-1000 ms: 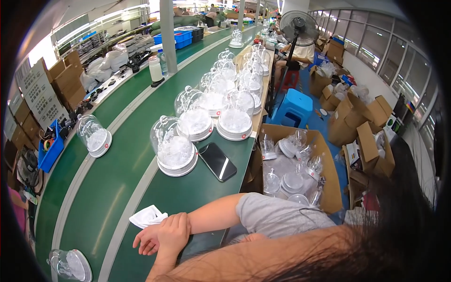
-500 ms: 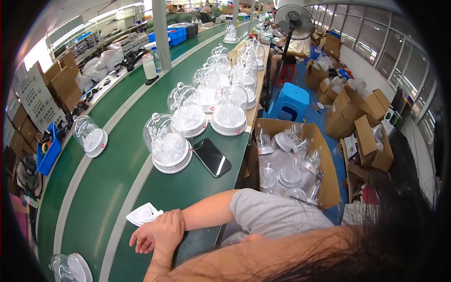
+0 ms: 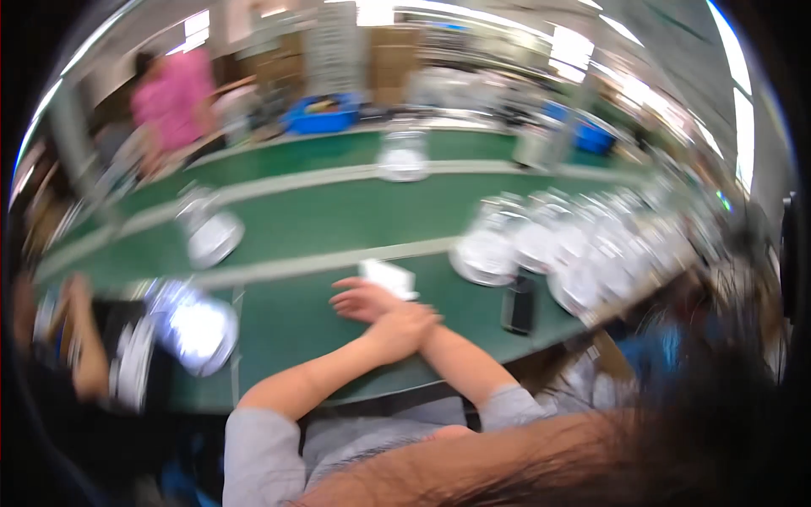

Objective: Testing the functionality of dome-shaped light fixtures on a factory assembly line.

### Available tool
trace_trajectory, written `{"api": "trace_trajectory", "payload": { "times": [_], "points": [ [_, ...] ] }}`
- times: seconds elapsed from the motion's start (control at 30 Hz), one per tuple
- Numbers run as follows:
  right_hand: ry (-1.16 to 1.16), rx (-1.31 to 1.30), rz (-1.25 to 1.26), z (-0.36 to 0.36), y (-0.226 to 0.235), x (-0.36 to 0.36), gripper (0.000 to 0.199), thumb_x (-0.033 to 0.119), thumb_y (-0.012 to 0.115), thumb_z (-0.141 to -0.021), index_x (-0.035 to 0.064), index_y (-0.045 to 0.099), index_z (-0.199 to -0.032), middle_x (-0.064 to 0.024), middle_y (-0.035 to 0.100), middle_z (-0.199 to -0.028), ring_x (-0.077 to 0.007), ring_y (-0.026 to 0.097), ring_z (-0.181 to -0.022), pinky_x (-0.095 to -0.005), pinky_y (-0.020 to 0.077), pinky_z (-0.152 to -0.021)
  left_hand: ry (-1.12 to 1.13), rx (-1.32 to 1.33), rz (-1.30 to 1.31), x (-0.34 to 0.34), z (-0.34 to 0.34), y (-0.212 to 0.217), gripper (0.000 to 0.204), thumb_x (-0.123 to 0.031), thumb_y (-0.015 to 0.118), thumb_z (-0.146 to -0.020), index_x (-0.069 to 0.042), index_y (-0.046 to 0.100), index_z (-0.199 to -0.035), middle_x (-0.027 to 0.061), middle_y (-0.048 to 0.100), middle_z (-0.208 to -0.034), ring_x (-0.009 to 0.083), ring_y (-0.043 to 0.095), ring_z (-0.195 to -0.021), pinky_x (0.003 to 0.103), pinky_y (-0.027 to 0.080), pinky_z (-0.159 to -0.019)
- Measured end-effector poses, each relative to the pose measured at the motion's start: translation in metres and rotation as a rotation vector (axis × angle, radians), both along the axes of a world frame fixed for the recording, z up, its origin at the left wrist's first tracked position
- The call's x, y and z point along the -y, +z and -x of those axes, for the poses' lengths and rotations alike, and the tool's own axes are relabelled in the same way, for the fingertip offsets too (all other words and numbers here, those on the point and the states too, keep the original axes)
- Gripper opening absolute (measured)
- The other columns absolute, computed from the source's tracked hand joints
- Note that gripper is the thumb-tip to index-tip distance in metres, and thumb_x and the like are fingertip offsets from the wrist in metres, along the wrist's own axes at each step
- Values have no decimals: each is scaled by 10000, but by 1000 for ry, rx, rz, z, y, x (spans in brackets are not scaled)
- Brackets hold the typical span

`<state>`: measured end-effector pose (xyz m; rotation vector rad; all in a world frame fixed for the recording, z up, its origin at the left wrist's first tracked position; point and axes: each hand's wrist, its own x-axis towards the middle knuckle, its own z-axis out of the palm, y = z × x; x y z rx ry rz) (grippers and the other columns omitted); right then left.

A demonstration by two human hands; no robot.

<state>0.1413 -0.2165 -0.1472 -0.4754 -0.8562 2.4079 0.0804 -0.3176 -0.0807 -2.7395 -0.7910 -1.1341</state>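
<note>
My left hand (image 3: pixel 401 330) is closed around my right wrist, and both forearms rest at the near edge of the green bench (image 3: pixel 296 338). Beyond it my right hand (image 3: pixel 365 299) lies with its fingers loosely stretched out, holding nothing. A folded white cloth (image 3: pixel 389 276) sits just past my right hand, close to its fingers. To the right lies a black phone (image 3: pixel 519 306). Beside the phone stands a group of clear domes on white round bases (image 3: pixel 486 253), blurred by motion.
At the left a dome lamp (image 3: pixel 198 325) shines brightly beside a co-worker's arm (image 3: pixel 84 346). Another dome (image 3: pixel 211 232) and a further one (image 3: pixel 403 156) stand on the green belt (image 3: pixel 338 207). A blue bin (image 3: pixel 323 114) and a person in pink (image 3: pixel 173 101) are beyond.
The view has swung to the left, bringing the lit dome and the co-worker's arm into sight. My left hand still clasps my right wrist.
</note>
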Motion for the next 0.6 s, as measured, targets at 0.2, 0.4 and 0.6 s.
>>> {"api": "trace_trajectory", "payload": {
  "times": [0.2,0.4,0.6],
  "points": [
    [-95,52,-206,-30,26,12,346,55,513,-935,24,463,-1276,-136,625,-1056,-200,615,-955,-336,509,-885,332,249,69,91,75,0,232,-116,632,-806,-68,604,-1032,111,631,-1016,302,600,-952,417,463,-847],
    [-12,52,-192,-8,24,19,339,49,495,-930,19,466,-1266,-138,623,-1048,-211,606,-940,-342,493,-893,1383,501,65,223,225,-15,138,-146,643,-834,-27,648,-903,146,657,-943,336,611,-900,416,477,-792],
    [-54,114,-241,-14,16,15,303,49,511,-926,25,509,-1228,-134,623,-1034,-212,608,-928,-352,489,-904,1298,478,474,206,318,-32,878,-310,775,-724,-7,327,-1416,222,418,-1405,330,420,-1296,363,358,-1053]
  ]
}}
